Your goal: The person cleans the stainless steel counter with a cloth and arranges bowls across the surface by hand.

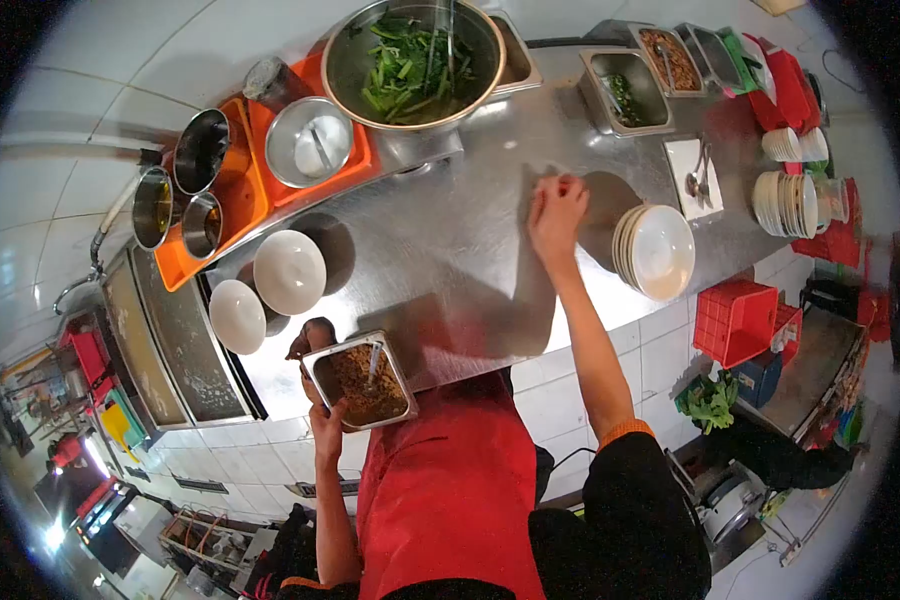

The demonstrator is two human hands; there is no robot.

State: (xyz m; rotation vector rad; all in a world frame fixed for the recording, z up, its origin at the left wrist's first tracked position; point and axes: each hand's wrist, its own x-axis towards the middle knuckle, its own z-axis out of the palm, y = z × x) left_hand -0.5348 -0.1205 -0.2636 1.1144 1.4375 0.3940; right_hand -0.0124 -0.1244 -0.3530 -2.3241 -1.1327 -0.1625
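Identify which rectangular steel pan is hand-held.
The pan of brown minced food, gripped by the left hand at the counter's near edge. The other rectangular pans stand along the counter's far side.

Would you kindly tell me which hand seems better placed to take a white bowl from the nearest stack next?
The right hand, I would judge: it is nearer that stack of white bowls and appears empty, while the left hand holds a metal food pan.

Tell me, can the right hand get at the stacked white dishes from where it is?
Probably yes: the right hand is over the steel counter, near the stacked white dishes, and nothing but shadow shows between them.
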